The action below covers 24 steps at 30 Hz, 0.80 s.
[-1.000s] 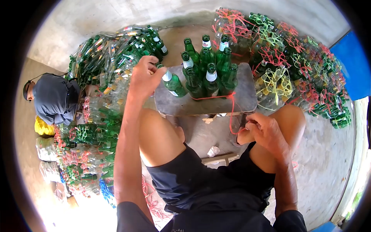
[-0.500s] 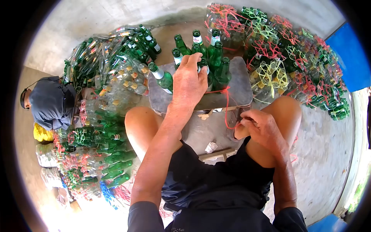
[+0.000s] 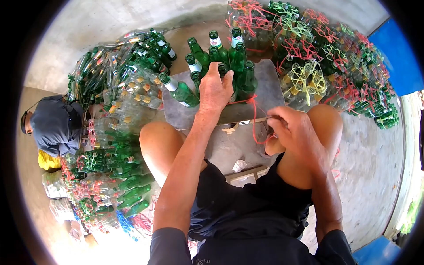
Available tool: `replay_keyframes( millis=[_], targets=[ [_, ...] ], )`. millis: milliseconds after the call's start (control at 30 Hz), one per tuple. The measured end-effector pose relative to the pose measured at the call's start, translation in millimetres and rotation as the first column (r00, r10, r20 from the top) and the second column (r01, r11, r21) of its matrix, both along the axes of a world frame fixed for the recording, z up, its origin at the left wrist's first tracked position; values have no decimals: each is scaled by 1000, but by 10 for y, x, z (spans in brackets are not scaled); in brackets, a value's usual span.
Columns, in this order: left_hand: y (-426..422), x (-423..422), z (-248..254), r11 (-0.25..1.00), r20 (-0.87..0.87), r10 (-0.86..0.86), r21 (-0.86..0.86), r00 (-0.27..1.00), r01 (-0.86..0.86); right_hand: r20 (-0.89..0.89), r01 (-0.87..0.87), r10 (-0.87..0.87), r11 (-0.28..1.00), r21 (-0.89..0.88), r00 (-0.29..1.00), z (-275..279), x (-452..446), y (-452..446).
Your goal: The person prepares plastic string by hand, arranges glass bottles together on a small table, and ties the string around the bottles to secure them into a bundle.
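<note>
Several green glass bottles (image 3: 238,59) stand close together on a small grey-topped stool (image 3: 269,84) between my knees. My left hand (image 3: 215,92) is closed around the front of the cluster, its fingers bent over a green bottle that they partly hide. Left of that hand, a white-necked green bottle (image 3: 180,91) leans outward. Red plastic string (image 3: 252,100) passes round the bottles low down, is knotted or crossed at the front right, and hangs in a loop. My right hand (image 3: 293,126) pinches the string near the stool's right corner; the exact grip is partly hidden.
Bundles of bottles tied with red and yellow string (image 3: 304,81) fill the right back. At the left lie loose bottles (image 3: 104,66) in a heap and rows of green and clear bottles (image 3: 132,190). Another person (image 3: 57,123) sits bent at far left.
My right hand has risen slightly toward the knot, its fingers lifting off my leg. My left hand stays at the bottles. The whole view has shifted a little.
</note>
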<state>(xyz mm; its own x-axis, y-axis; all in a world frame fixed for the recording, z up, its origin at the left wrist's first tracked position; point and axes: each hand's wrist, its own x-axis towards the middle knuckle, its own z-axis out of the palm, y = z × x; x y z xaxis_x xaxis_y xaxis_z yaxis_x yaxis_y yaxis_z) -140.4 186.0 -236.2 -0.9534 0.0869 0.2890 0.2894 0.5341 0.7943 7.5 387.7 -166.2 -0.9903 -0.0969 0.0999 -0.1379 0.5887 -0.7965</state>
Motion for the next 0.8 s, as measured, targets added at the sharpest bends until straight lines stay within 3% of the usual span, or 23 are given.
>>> replay_keyframes(
  millis=[800],
  targets=[
    [-52, 36, 23, 990, -107, -15, -144, 994, -1, -103, 80, -74, 995, 59, 992, -200, -522, 81]
  ],
)
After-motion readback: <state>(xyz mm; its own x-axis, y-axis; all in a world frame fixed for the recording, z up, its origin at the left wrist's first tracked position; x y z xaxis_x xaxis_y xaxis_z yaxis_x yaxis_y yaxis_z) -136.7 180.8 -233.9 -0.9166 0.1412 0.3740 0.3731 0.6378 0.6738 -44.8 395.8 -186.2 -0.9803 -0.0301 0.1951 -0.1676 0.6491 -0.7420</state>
